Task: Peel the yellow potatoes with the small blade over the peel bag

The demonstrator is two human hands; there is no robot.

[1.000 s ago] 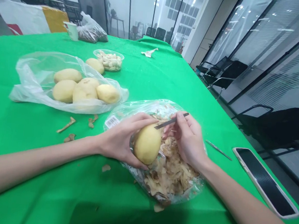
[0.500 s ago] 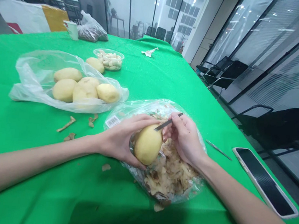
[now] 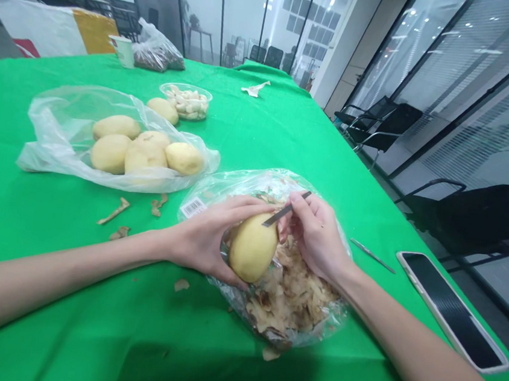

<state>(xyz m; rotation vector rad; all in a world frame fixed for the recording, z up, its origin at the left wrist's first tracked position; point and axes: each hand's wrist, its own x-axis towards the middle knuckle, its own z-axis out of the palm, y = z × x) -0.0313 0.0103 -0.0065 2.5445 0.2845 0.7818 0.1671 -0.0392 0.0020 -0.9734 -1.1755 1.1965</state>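
Observation:
My left hand [image 3: 213,238] is wrapped round a pale yellow peeled potato [image 3: 252,250], thumb below and fingers above. In my right hand [image 3: 313,233] I pinch a thin, dark, flat blade [image 3: 285,209], its lower tip touching or just over the potato's upper side. Both hands are above a clear plastic bag [image 3: 278,178] with a heap of brown peelings [image 3: 293,294] on it. Left of this, an open plastic bag [image 3: 58,112] holds several peeled potatoes [image 3: 146,155]. Just behind that bag lies another potato [image 3: 163,110].
A slim metal tool [image 3: 372,255] and a phone [image 3: 453,311] lie at the right. Further back are a tub of garlic cloves [image 3: 191,104], a paper cup [image 3: 123,52], a filled bag [image 3: 160,53] and crumpled paper [image 3: 256,88]. Loose peel scraps [image 3: 114,211] dot the green cloth [image 3: 85,330].
Almost everything stays as it was. The blade's tip sits very slightly lower on the potato, and my right fingers have shifted a little.

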